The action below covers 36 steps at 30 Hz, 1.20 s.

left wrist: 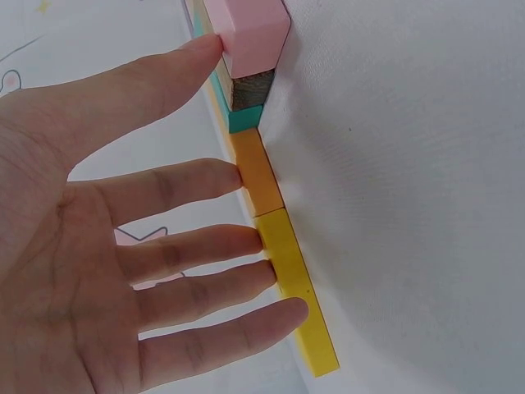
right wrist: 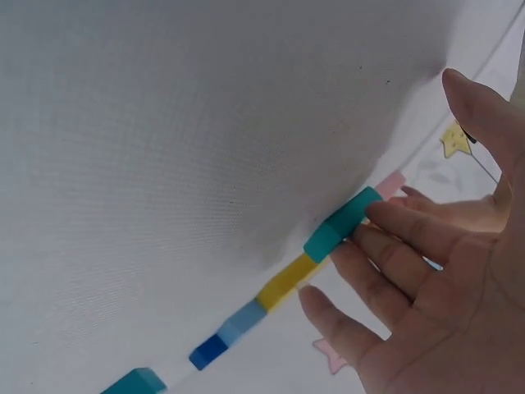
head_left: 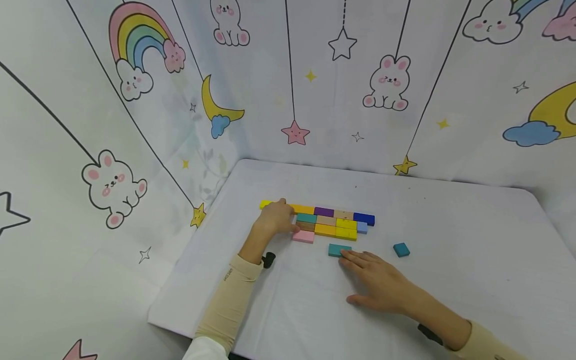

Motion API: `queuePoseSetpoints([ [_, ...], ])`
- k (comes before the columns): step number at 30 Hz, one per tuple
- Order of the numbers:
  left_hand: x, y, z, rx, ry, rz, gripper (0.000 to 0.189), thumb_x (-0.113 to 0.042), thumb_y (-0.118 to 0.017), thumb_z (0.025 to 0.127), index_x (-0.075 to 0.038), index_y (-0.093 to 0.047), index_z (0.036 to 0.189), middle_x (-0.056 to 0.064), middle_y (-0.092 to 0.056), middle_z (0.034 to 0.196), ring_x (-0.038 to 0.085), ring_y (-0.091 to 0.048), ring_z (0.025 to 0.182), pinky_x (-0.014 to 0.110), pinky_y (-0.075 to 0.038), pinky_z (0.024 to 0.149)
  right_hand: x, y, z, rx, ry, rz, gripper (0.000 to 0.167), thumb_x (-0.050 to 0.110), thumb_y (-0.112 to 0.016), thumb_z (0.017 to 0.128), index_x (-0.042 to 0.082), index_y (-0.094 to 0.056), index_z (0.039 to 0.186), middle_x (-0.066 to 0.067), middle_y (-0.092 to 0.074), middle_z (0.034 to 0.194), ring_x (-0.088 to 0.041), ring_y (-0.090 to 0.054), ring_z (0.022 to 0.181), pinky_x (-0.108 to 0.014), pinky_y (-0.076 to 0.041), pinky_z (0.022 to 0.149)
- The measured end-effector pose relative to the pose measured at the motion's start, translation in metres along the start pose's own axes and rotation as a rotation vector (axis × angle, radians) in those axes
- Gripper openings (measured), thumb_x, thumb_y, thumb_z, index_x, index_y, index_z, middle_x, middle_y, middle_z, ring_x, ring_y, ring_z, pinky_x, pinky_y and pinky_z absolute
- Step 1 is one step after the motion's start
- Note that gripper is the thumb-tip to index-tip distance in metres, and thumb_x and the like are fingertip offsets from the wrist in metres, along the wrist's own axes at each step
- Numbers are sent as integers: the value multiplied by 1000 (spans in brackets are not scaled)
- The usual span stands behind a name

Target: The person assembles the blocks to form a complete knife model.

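Several coloured blocks lie side by side in rows on the white table. My left hand [head_left: 275, 218] rests at the left end of the rows, its fingers straight on the yellow block [left wrist: 297, 287] and the orange block [left wrist: 259, 172]. Its thumb touches the pink block [head_left: 303, 236] at the near left corner. In front of the rows lies a single teal block [head_left: 338, 250]. With straight, spread fingers my right hand [head_left: 382, 284] touches that block's right end; its thumb stands apart from it.
A smaller teal block [head_left: 401, 250] lies alone to the right. Dark blue [head_left: 364, 219] and light blue [head_left: 362, 227] blocks form the right end of the rows. Behind the white table [head_left: 450, 220] hangs a printed curtain [head_left: 324, 100].
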<state>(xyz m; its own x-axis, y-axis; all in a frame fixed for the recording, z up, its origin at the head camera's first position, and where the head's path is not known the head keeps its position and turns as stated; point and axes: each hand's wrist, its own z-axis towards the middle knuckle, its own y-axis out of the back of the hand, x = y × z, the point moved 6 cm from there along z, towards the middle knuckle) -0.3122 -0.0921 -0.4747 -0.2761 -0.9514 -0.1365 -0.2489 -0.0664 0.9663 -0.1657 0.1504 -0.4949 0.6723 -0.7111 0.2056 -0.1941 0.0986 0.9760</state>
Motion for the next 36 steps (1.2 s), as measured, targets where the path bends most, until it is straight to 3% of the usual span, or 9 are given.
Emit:
queuePoseSetpoints([
  [23,1,-1,1,-8,-11,10,58,-50,-82,88,-11,-74,131,13,-63,128,25,-65,103,43,-57,96,4,-1,14,6,3,-15,95,72,-69,88,10,-48,157,-9,-43,164,-31,-43,148,-62,-35,117],
  [36,2,-1,1,-16,-10,11,59,-48,-83,88,-12,-73,133,14,-62,134,28,-66,108,45,-56,97,6,-1,25,25,1,-20,97,75,-66,87,12,-46,158,-7,-41,165,-31,-41,150,-64,-32,118],
])
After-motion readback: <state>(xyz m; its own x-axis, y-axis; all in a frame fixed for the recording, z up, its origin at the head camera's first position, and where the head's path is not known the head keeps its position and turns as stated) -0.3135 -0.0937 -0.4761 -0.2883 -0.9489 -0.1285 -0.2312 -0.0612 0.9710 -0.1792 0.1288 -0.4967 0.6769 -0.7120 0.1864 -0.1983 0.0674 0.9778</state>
